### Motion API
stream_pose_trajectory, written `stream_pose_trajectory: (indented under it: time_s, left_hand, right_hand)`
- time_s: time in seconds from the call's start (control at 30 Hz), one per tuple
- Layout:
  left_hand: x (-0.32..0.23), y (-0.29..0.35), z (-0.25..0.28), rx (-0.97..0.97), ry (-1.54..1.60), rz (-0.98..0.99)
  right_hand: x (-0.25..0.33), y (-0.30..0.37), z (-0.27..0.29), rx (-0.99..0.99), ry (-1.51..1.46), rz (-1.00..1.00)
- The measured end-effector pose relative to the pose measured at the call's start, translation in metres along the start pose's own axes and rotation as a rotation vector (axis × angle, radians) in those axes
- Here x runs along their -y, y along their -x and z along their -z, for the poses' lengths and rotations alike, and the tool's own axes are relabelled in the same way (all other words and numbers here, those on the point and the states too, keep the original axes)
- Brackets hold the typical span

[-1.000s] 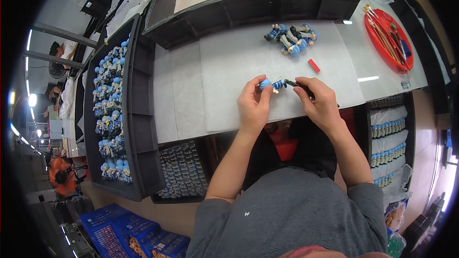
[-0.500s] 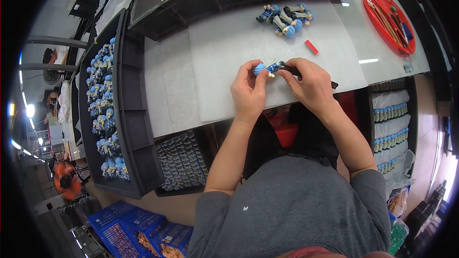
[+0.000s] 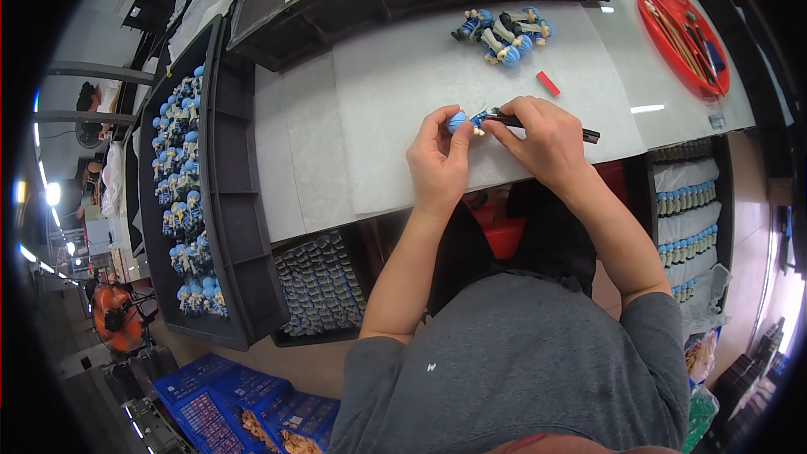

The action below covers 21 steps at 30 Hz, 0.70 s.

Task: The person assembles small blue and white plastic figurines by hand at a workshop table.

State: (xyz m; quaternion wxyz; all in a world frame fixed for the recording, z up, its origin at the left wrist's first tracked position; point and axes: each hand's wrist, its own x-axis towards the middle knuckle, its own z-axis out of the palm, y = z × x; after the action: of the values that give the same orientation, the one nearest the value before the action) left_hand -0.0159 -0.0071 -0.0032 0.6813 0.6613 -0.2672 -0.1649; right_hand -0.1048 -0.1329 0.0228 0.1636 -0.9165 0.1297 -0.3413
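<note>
Both hands have stayed at the near edge of the white bench [image 3: 378,84], the figurine between them as before. Its long axis runs left to right along that edge, blue head pointing left. Left hand [image 3: 439,160] pinches the small blue-headed figurine [image 3: 465,121], whose body is mostly hidden by fingers. Right hand [image 3: 542,139] is closed around a thin dark brush [image 3: 551,127], its tip lost at the figurine.

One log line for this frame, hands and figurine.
left hand: holds blue-haired figurine | right hand: dark brush at figurine | finished figurine pile: behind on table | red tray: far right
</note>
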Motion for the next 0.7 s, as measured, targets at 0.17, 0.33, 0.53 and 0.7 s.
stream_pose_trajectory:
  time_s: [0.17, 0.33, 0.53, 0.7]
  left_hand:
    - [-0.0010, -0.0002, 0.0000, 0.002, 0.013, -0.003]
    - [-0.0006, -0.0002, 0.0005, 0.000, 0.010, 0.014]
    - [0.0000, -0.0005, -0.0001, 0.001, 0.013, 0.009]
    - [0.0047, -0.0010, -0.0017, -0.048, 0.022, -0.068]
  right_hand:
    - [-0.0016, -0.0018, 0.0004, 0.011, 0.013, 0.026]
    - [-0.0044, -0.0033, -0.0008, 0.008, 0.014, 0.058]
    - [-0.0042, -0.0046, 0.0009, 0.030, 0.013, 0.060]
    - [-0.0039, -0.0053, 0.0013, 0.040, 0.017, 0.067]
